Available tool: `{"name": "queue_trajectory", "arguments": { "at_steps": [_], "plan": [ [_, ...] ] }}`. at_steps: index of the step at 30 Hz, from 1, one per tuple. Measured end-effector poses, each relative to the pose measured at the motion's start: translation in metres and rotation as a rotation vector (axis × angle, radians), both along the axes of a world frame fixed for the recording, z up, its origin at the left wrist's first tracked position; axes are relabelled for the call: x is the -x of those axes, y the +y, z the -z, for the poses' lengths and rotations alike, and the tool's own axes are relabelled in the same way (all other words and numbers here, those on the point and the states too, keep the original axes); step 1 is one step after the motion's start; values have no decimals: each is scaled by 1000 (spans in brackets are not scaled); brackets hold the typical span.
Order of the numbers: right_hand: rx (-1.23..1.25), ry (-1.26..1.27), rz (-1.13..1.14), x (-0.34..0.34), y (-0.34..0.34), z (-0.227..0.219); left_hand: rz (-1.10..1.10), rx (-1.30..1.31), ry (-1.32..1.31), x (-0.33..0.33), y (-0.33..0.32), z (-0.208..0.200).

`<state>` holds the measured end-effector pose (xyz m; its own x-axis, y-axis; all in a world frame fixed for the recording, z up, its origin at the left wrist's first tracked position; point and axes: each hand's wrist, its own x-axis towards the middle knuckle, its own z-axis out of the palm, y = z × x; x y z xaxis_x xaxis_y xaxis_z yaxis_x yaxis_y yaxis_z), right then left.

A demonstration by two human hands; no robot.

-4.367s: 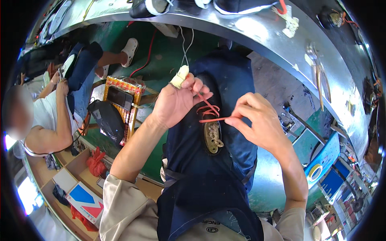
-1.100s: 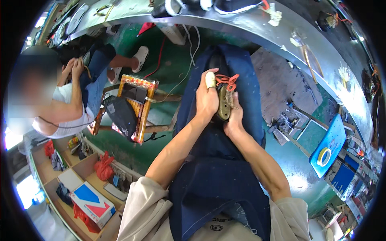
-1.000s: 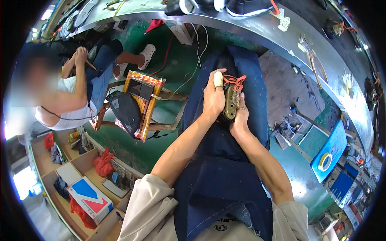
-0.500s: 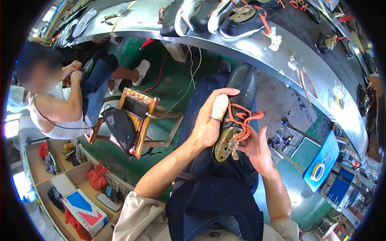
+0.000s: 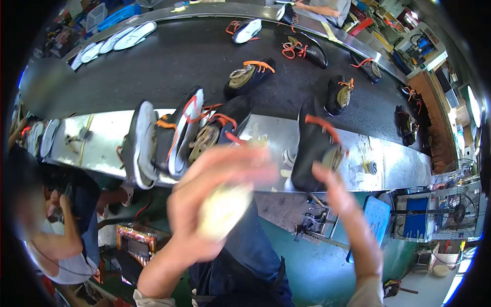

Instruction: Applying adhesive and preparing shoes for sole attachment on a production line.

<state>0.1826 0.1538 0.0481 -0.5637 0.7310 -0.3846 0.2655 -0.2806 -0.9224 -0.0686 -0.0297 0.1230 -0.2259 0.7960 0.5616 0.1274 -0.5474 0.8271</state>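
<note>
Several dark shoes (image 5: pixel 312 53) with red or orange laces lay scattered over a black belt (image 5: pixel 163 66), with a shiny metal ledge (image 5: pixel 261 128) along its near edge. A row of pale soles (image 5: pixel 134 37) lay toward the belt's far left, and a brown board (image 5: pixel 427 102) stood at its right end. Below spread a green floor (image 5: pixel 307 271), with a blue stool (image 5: pixel 376 220) on the right and a round fan (image 5: pixel 456 211) beyond it. A pale machine (image 5: pixel 427 41) stood at the upper right. One co-worker (image 5: pixel 53 256) in a white top sat at the lower left; another person's grey sleeve (image 5: pixel 332 6) showed across the belt.

Any print on the red-and-orange patterned package (image 5: pixel 134 233) or the machine was too small or blurred to read.

The black shoe (image 5: pixel 309 143) nearest the right hand (image 5: pixel 340 197) overlapped the ledge in view; whether it rested there could not be told. A fingertip met its near end, but whether the hand gripped it was unclear. The left hand (image 5: pixel 197 202), blurred and wearing a pale wrap (image 5: pixel 225 212), had bent fingers near a red-laced shoe (image 5: pixel 207 140); whether it held anything could not be told.
</note>
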Motion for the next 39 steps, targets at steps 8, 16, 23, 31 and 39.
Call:
{"name": "queue_trajectory", "arguments": {
  "at_steps": [8, 16, 23, 31, 39],
  "plan": [
    [-1000, -781, -56, 85, 205, 20, 270, 22, -111, 58, 9, -93],
    [-1256, -924, 172, 126, 373, 12, 118, 649, -884, -8, 70, 106],
    [-1456, -895, 282, 155, 419, 54, -188, 619, -698, -7, 42, 157],
    [-2135, -521, -347, 183, 340, -6, -324, 607, -633, 23, 68, 106],
    [-1951, -426, 0, 186, 328, -63, -325, 497, -365, 38, 57, 149]
  ]
}}
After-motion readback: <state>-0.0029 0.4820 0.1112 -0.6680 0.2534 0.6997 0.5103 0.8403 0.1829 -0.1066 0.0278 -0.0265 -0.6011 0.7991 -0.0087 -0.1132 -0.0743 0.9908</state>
